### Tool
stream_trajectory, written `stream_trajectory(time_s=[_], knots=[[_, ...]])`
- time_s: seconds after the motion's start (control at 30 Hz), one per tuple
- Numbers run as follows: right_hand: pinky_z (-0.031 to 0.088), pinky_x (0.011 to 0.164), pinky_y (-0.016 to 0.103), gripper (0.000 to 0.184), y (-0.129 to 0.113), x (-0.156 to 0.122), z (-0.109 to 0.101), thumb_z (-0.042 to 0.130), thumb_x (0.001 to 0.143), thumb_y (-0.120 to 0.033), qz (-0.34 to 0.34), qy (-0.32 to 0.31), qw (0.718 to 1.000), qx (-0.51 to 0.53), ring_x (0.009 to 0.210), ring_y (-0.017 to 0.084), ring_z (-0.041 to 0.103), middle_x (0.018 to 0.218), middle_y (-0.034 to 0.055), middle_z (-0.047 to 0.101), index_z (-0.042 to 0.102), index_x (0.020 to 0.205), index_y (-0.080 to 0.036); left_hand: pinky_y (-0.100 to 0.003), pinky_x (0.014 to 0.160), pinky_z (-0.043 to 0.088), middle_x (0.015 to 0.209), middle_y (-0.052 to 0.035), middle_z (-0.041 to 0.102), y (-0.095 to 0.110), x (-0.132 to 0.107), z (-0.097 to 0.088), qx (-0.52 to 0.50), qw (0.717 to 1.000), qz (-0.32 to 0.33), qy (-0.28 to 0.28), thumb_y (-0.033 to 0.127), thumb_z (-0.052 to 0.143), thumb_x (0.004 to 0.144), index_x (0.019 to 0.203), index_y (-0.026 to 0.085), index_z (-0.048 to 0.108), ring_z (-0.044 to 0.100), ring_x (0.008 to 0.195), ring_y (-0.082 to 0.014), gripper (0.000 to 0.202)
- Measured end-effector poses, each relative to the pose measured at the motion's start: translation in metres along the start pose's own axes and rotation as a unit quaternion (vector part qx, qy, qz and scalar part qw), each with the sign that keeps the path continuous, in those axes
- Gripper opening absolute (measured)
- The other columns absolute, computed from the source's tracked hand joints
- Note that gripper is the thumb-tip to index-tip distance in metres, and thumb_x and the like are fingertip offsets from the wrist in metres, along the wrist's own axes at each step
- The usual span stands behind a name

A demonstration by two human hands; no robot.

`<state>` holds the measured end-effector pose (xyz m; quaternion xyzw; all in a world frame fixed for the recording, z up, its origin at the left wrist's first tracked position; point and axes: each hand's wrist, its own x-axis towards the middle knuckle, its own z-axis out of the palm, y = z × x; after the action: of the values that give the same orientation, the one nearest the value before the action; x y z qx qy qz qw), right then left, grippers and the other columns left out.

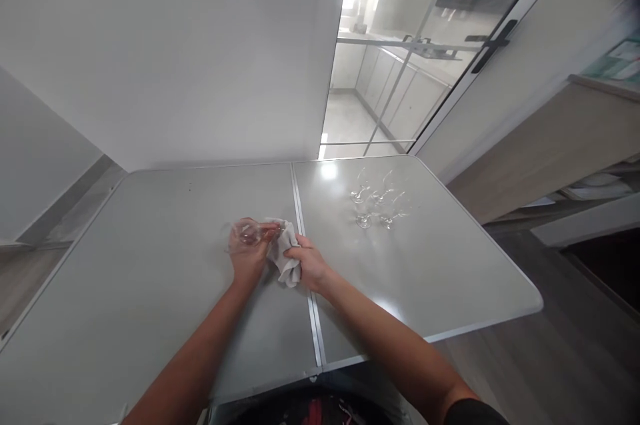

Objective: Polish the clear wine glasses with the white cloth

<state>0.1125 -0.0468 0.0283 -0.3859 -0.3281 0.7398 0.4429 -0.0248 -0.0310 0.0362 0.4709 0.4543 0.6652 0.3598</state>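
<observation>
My left hand (pixel 249 257) is closed around a clear stemmed glass (pixel 242 234), held tilted on its side just above the grey folding table (pixel 150 265). My right hand (pixel 311 263) grips a crumpled white cloth (pixel 283 253) that presses against the glass. Both hands meet near the table's middle seam.
Several clear stemmed glasses (pixel 379 205) stand grouped on the table's right half, well clear of my hands. A white wall backs the table. A glass sliding door (pixel 425 45) opens at the back right. A wooden shelf unit (pixel 560 145) stands at the right.
</observation>
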Motion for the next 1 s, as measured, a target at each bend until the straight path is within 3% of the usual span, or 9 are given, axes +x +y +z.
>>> stream_trajectory(time_s=[0.07, 0.13, 0.2, 0.27, 0.43, 0.57, 0.67, 0.83, 1.0], knots=[[0.041, 0.058, 0.023, 0.015, -0.004, 0.001, -0.005, 0.059, 0.065, -0.019, -0.036, -0.01, 0.998, -0.059, 0.064, 0.014, 0.054, 0.07, -0.001, 0.06, 0.065, 0.078, -0.019, -0.039, 0.087, 0.059, 0.084, -0.0011, 0.076, -0.001, 0.002, -0.002, -0.003, 1.0, 0.006, 0.028, 0.031, 0.081, 0.078, 0.1, 0.025, 0.043, 0.076, 0.085, -0.0212, 0.044], [0.045, 0.069, 0.026, 0.016, -0.011, 0.001, -0.01, 0.053, 0.067, -0.015, -0.142, 0.021, 0.98, -0.139, 0.077, 0.016, 0.059, 0.08, 0.0011, 0.065, 0.066, 0.076, -0.02, -0.037, 0.084, 0.06, 0.087, -0.003, 0.077, -0.001, 0.003, -0.004, 0.009, 0.999, -0.003, 0.048, 0.033, 0.081, 0.078, 0.101, 0.024, 0.044, 0.076, 0.084, -0.0211, 0.044], [0.047, 0.079, 0.028, 0.03, -0.018, 0.0, -0.014, 0.048, 0.068, -0.011, -0.251, 0.056, 0.946, -0.195, 0.089, 0.018, 0.061, 0.094, 0.0021, 0.068, 0.069, 0.088, -0.021, -0.035, 0.081, 0.06, 0.09, -0.0049, 0.077, -0.002, 0.003, -0.004, 0.03, 0.998, -0.024, 0.042, 0.036, 0.08, 0.079, 0.101, 0.023, 0.047, 0.076, 0.086, -0.0218, 0.042], [0.047, 0.078, 0.027, 0.042, -0.023, -0.003, -0.015, 0.045, 0.069, -0.01, -0.302, 0.05, 0.924, -0.23, 0.085, 0.016, 0.061, 0.096, 0.0015, 0.068, 0.068, 0.103, -0.022, -0.034, 0.081, 0.06, 0.094, -0.0065, 0.077, -0.002, 0.0, -0.003, 0.046, 0.998, -0.038, 0.02, 0.036, 0.081, 0.078, 0.1, 0.022, 0.049, 0.076, 0.094, -0.0238, 0.041], [0.046, 0.071, 0.025, 0.031, -0.019, -0.006, -0.011, 0.056, 0.08, -0.02, -0.319, 0.021, 0.877, -0.357, 0.071, 0.013, 0.058, 0.08, -0.0018, 0.063, 0.068, 0.108, -0.022, -0.035, 0.087, 0.059, 0.114, -0.0107, 0.074, -0.005, -0.009, 0.004, 0.068, 0.996, -0.035, -0.035, 0.037, 0.081, 0.076, 0.095, 0.02, 0.059, 0.072, 0.107, -0.0248, 0.033], [0.047, 0.08, 0.025, 0.029, -0.015, -0.005, -0.008, 0.064, 0.084, -0.028, -0.333, 0.05, 0.819, -0.465, 0.084, 0.015, 0.065, 0.096, 0.0009, 0.07, 0.066, 0.112, -0.023, -0.034, 0.078, 0.061, 0.099, -0.0083, 0.076, -0.008, -0.009, -0.002, 0.088, 0.992, -0.046, -0.076, 0.038, 0.08, 0.075, 0.087, 0.018, 0.069, 0.074, 0.086, -0.022, 0.026], [0.046, 0.078, 0.025, 0.018, -0.016, -0.006, -0.009, 0.058, 0.09, -0.027, -0.302, 0.063, 0.779, -0.546, 0.087, 0.015, 0.067, 0.098, 0.0002, 0.072, 0.065, 0.106, -0.025, -0.035, 0.08, 0.061, 0.097, -0.0082, 0.077, -0.01, -0.007, -0.007, 0.097, 0.99, -0.059, -0.083, 0.037, 0.08, 0.074, 0.089, 0.017, 0.074, 0.074, 0.086, -0.0229, 0.025], [0.043, 0.071, 0.025, 0.03, -0.016, -0.008, -0.012, 0.059, 0.092, -0.031, -0.267, 0.123, 0.719, -0.63, 0.091, 0.017, 0.068, 0.103, -0.0003, 0.073, 0.06, 0.122, -0.028, -0.036, 0.081, 0.059, 0.098, -0.009, 0.076, -0.014, -0.009, -0.002, 0.108, 0.987, -0.047, -0.112, 0.038, 0.082, 0.072, 0.086, 0.017, 0.077, 0.071, 0.088, -0.0236, 0.025], [0.042, 0.068, 0.026, 0.015, -0.02, -0.01, -0.013, 0.058, 0.092, -0.028, -0.241, 0.122, 0.659, -0.702, 0.08, 0.018, 0.068, 0.094, 0.0039, 0.073, 0.071, 0.095, -0.023, -0.035, 0.089, 0.054, 0.111, -0.0066, 0.066, -0.017, -0.008, 0.001, 0.147, 0.977, 0.045, -0.149, 0.04, 0.081, 0.074, 0.084, 0.023, 0.079, 0.065, 0.101, -0.022, 0.02]])
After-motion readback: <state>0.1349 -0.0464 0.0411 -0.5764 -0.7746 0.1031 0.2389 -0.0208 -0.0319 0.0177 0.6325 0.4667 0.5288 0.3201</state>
